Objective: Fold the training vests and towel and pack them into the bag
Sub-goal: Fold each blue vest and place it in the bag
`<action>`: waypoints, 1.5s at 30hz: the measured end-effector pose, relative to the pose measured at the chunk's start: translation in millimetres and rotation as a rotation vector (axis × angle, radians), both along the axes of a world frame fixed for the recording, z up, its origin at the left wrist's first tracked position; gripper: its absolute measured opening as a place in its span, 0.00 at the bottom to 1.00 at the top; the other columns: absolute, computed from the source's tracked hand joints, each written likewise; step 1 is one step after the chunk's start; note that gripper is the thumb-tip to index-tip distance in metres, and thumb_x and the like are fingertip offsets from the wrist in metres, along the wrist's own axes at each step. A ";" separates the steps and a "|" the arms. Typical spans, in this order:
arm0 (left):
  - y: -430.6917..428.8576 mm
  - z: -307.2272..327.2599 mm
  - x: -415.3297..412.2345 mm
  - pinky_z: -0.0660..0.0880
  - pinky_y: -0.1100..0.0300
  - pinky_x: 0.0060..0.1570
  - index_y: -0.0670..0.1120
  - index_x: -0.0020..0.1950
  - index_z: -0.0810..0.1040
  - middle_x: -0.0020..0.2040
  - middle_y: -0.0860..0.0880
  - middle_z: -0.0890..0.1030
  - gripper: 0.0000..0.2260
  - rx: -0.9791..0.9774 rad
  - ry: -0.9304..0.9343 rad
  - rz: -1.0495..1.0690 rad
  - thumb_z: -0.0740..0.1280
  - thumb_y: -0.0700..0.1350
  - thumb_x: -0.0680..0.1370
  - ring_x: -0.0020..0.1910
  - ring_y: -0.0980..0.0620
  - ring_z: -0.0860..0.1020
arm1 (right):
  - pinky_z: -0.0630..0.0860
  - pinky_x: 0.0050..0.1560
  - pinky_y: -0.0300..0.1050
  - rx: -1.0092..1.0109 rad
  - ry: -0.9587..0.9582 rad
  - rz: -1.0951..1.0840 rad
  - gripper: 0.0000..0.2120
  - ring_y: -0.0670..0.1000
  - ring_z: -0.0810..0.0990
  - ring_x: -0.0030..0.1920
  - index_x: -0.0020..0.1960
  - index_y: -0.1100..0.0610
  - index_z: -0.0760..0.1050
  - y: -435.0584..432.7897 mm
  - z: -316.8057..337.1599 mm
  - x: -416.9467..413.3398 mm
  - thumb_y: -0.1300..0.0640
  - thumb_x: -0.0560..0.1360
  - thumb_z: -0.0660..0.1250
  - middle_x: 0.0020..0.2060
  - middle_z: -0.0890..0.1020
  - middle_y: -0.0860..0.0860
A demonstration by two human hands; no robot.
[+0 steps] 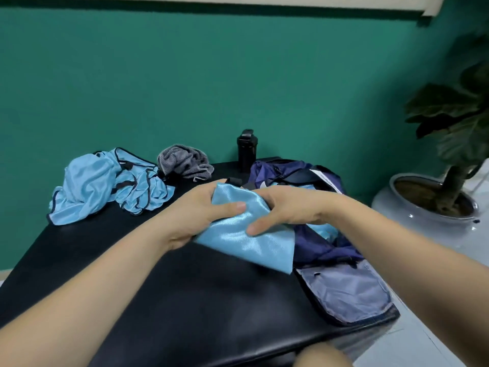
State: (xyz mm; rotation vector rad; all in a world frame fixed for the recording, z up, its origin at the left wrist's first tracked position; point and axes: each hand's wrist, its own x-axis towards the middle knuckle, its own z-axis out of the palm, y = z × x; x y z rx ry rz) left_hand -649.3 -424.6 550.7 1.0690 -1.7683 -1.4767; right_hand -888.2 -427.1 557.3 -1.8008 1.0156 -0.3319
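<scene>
A folded light-blue training vest [254,242] is held above the black table [148,292], just left of the navy bag [325,245]. My left hand [195,210] grips its left side, thumb lying across the top. My right hand [285,207] grips its right side, thumb pressed on the cloth. The bag lies open at the table's right edge, its grey-lined flap [346,290] folded toward me, with some light-blue cloth showing inside. A crumpled pile of light-blue vests [105,184] with dark trim lies at the far left. A crumpled grey towel [185,162] sits behind it.
A black bottle [247,149] stands at the table's far edge by the green wall. A potted plant [434,197] in a white pot sits on the floor to the right of the table.
</scene>
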 end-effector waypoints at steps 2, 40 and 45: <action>-16.4 1.7 -23.9 0.82 0.48 0.58 0.44 0.62 0.82 0.55 0.43 0.88 0.14 -0.101 -0.011 0.024 0.77 0.44 0.79 0.54 0.46 0.87 | 0.82 0.64 0.54 -0.094 0.106 -0.041 0.18 0.51 0.87 0.59 0.66 0.49 0.79 -8.5 12.0 -23.6 0.56 0.78 0.78 0.58 0.87 0.47; -228.4 -50.3 -142.6 0.73 0.59 0.39 0.49 0.39 0.84 0.39 0.52 0.85 0.05 -0.339 -0.441 0.487 0.79 0.47 0.69 0.41 0.49 0.81 | 0.66 0.52 0.53 -0.977 1.114 -0.232 0.28 0.58 0.74 0.56 0.67 0.52 0.71 -178.2 -63.9 -95.7 0.57 0.71 0.78 0.55 0.76 0.53; -223.6 -51.7 -141.5 0.72 0.59 0.37 0.49 0.39 0.84 0.37 0.53 0.84 0.07 -0.351 -0.459 0.473 0.80 0.47 0.69 0.38 0.51 0.81 | 0.64 0.43 0.52 -1.265 1.088 -0.373 0.34 0.59 0.72 0.47 0.59 0.56 0.66 -147.1 -88.6 -77.5 0.72 0.54 0.64 0.51 0.73 0.57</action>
